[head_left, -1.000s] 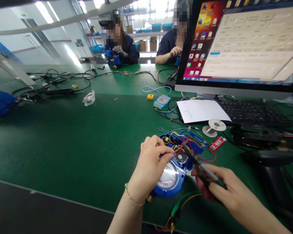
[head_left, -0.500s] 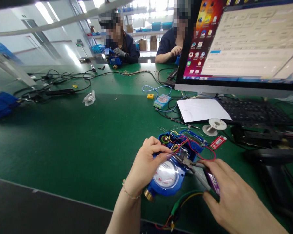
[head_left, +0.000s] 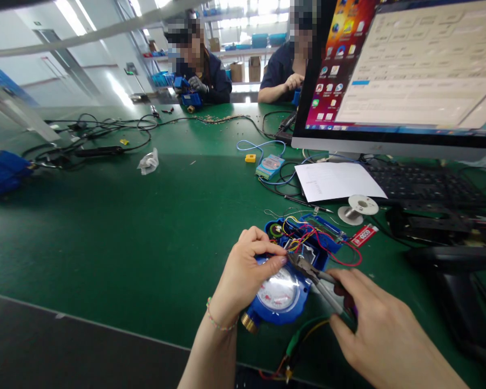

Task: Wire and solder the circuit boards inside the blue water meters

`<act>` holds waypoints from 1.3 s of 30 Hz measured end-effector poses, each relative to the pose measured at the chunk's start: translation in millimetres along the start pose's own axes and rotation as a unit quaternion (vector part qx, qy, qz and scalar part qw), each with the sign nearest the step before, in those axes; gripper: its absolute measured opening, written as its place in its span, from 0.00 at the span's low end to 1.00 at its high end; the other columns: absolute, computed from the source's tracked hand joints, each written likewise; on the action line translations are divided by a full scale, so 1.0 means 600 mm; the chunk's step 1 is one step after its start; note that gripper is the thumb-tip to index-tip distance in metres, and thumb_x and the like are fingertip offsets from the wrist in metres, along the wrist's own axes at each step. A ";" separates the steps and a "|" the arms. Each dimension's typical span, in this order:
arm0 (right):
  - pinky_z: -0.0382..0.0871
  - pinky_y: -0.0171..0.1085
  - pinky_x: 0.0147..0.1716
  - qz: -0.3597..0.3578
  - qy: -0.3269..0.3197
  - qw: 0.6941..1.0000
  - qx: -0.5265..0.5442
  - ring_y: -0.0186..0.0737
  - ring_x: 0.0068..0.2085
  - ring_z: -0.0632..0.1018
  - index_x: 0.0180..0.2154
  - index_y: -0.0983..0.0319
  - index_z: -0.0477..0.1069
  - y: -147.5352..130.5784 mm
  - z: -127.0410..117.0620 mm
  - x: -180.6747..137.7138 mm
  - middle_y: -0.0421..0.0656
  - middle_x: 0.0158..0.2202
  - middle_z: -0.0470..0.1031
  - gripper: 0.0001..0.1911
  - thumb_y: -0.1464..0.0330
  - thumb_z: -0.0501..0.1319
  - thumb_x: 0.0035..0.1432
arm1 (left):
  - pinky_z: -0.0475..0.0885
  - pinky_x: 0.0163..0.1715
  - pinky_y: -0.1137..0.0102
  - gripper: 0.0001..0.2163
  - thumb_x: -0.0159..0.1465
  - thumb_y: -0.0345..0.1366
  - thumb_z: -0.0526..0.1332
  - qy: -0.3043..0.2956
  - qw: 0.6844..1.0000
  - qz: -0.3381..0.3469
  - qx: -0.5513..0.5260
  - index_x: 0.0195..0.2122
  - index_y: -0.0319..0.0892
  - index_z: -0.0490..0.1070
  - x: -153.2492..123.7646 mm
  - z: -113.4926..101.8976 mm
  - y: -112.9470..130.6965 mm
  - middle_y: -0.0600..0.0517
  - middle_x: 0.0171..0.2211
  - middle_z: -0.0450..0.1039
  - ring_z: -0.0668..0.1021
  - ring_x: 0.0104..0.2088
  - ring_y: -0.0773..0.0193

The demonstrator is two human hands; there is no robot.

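Observation:
A blue water meter (head_left: 281,292) with a round clear dial and a brass end fitting lies on the green bench. Its open wiring housing (head_left: 322,259) shows red and yellow wires (head_left: 306,237) coiling out. Over the dial's upper left edge, my left hand (head_left: 249,265) is closed in a pinch beside these wires; what lies between thumb and finger is too small to make out. My right hand (head_left: 383,319) grips the handles of grey-handled pliers (head_left: 322,286). The plier jaws point left and meet my left fingertips. Their tips are partly hidden there.
Beyond the meter lie a solder wire spool (head_left: 357,209), a red label piece (head_left: 364,235), a paper sheet (head_left: 340,181) and a keyboard (head_left: 425,183). A monitor (head_left: 397,70) and barcode scanner (head_left: 453,286) stand right. Clip leads (head_left: 295,343) lie in front. Two people (head_left: 204,70) work opposite.
The pliers' handles have come closer together as my right hand closed and shifted slightly left. My left hand keeps its pinch, and the meter stays in nearly the same place.

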State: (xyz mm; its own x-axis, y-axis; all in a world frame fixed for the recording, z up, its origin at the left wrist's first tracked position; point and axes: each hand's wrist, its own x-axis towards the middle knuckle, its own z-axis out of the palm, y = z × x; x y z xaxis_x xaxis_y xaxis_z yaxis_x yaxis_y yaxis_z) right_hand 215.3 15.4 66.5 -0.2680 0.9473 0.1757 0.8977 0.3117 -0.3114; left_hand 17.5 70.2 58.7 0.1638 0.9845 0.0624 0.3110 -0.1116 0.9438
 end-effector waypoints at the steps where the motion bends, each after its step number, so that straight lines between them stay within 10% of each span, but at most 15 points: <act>1: 0.72 0.42 0.30 -0.002 -0.010 1.000 0.001 0.43 0.32 0.75 0.42 0.61 0.62 0.003 0.000 0.000 0.45 0.35 0.71 0.15 0.71 0.52 0.50 | 0.63 0.42 0.65 0.04 0.56 0.29 0.64 -0.001 1.000 0.000 -0.002 0.29 0.45 0.77 0.000 0.000 0.000 0.54 0.31 0.64 0.68 0.37 0.64; 24: 0.70 0.37 0.30 0.024 -0.030 0.998 0.054 0.40 0.33 0.74 0.41 0.61 0.63 0.021 0.009 0.000 0.44 0.34 0.71 0.16 0.72 0.53 0.46 | 0.62 0.40 0.66 0.04 0.58 0.30 0.62 -0.032 0.996 0.015 0.082 0.28 0.44 0.74 0.001 -0.001 0.015 0.54 0.30 0.63 0.67 0.38 0.62; 39: 0.68 0.41 0.37 0.099 -0.060 0.985 0.129 0.45 0.37 0.74 0.45 0.63 0.65 0.033 0.031 0.003 0.48 0.38 0.72 0.22 0.69 0.55 0.43 | 0.57 0.32 0.64 0.10 0.64 0.28 0.48 -0.051 0.909 0.034 0.411 0.32 0.42 0.69 -0.012 0.036 0.062 0.47 0.32 0.67 0.67 0.34 0.57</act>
State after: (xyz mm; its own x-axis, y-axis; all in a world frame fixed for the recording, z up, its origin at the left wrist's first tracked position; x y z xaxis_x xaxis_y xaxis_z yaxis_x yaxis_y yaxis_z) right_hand 226.0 24.7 43.6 -0.1489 0.9887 -0.0193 0.8222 0.1130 -0.5578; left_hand 48.0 56.0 86.6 0.2808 0.9589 0.0411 0.8856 -0.2754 0.3740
